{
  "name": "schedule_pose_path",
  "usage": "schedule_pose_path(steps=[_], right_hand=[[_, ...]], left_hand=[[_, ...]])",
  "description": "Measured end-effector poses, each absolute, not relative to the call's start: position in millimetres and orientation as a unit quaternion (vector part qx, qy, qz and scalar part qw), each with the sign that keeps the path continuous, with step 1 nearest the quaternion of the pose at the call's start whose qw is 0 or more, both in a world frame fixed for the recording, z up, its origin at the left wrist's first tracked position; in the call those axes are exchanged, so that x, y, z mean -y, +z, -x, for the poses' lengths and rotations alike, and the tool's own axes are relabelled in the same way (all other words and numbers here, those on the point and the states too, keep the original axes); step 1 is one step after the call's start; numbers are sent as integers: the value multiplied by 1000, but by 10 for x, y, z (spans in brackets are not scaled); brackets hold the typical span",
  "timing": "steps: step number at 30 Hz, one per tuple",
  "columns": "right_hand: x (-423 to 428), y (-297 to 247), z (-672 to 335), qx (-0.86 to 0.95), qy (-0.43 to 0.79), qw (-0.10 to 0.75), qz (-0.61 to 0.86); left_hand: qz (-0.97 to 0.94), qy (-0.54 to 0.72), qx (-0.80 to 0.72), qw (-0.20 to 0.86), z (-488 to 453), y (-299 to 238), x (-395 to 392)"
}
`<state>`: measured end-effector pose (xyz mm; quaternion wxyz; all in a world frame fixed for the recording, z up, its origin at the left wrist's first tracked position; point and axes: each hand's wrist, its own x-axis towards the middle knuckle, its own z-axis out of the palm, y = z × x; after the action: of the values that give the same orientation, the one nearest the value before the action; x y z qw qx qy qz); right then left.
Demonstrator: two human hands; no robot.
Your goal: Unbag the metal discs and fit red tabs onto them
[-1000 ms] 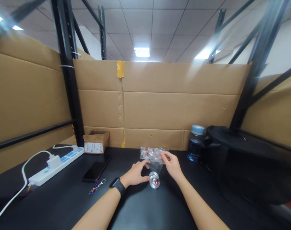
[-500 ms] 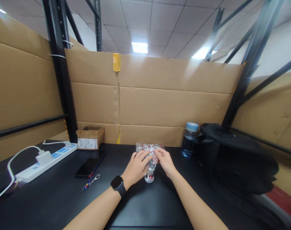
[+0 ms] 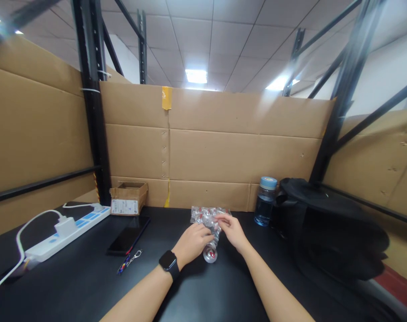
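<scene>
A crinkled clear plastic packet (image 3: 206, 214) with red spots lies on the black table, towards the cardboard back wall. At its near end sits a round clear piece (image 3: 210, 255) with a red mark in it. My left hand (image 3: 192, 241), a black watch on its wrist, has its fingers bent over the packet's near left part. From the right, my right hand (image 3: 233, 229) grips the packet's edge between thumb and fingers. What lies under my fingers is partly hidden.
Left: a white power strip (image 3: 84, 222) with plugs, a small open cardboard box (image 3: 129, 197), a dark phone (image 3: 129, 237) and a keychain (image 3: 129, 261). Right: a blue-capped bottle (image 3: 264, 201) beside a black bag (image 3: 334, 228). Cardboard walls stand around the table.
My left fingers have drawn in, curling nearer the round piece. The right fingers have loosened a little on the packet. The whole view has shifted slightly downward in the picture.
</scene>
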<state>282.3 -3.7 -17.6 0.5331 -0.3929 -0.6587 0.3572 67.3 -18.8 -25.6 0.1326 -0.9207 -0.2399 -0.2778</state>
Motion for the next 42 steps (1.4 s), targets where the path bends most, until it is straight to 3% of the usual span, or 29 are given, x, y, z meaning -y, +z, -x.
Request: schedule_pose_path(steps=[3, 9, 13, 21, 26, 34, 42], right_hand=[[97, -151, -2778, 696, 377, 482, 377], [169, -99, -2741, 786, 270, 428, 357], [167, -108, -2764, 791, 272, 394, 382], [-23, -243, -2859, 728, 218, 489, 428], [-74, -191, -2965, 693, 212, 522, 449], [-108, -302, -3105, 785, 101, 373, 485], [-164, -341, -3199, 755, 51, 240, 608]], left_hand=[[918, -274, 241, 155, -679, -297, 197], [911, -279, 223, 206, -752, -386, 156], [909, -287, 204, 224, -794, -397, 150], [907, -287, 230, 203, -724, -325, 109], [788, -354, 458, 209, -229, -150, -220], [742, -249, 619, 65, 211, -438, -925], [753, -198, 628, 14, 194, -498, -983]])
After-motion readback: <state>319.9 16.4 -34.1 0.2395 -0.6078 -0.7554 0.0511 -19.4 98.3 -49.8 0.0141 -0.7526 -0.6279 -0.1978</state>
